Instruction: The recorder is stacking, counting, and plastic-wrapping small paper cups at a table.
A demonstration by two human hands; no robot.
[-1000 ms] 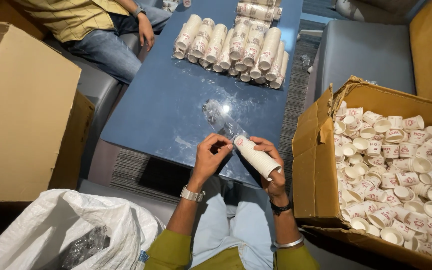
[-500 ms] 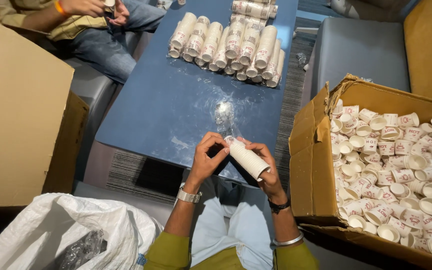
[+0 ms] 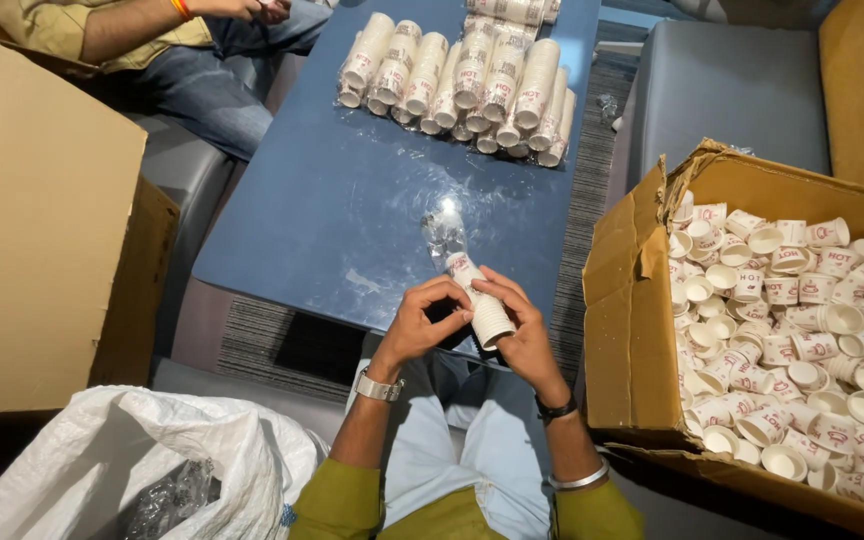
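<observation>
Item: a short stack of nested paper cups point(image 3: 480, 305), white with red print, partly sheathed in a clear plastic sleeve point(image 3: 444, 237) whose loose end trails toward 11 o'clock over the blue tabletop point(image 3: 352, 200). The stack is held over the near tabletop edge, above the lap, tilted with its open rim toward 5 o'clock. Left hand point(image 3: 420, 325): grip closed, fingertips pinched at the stack's upper side near the sleeve mouth. Right hand point(image 3: 524, 335): grip closed around the lower end of the stack, fingers curled beneath it. Adjacent stock: finished sleeved cup rolls point(image 3: 462, 85) laid side by side at 12 o'clock, well apart; an open cardboard box point(image 3: 632, 300) of loose cups at 3 o'clock; a closed cardboard carton point(image 3: 42, 230) at 9 o'clock; a white sack point(image 3: 102, 460) with crumpled plastic inside at 7 o'clock. Another person's arm point(image 3: 142, 25) is noted at 11 o'clock, not engaged with the stack. Hazards, as judged: the thin sleeve may be torn or bunched if pulled against the cup rims; the cups may be crushed out of round if squeezed too hard; cups may be let slide out of the open end, given the tilt, and dropped to the lap or floor since the stack is held past the tabletop edge.
</observation>
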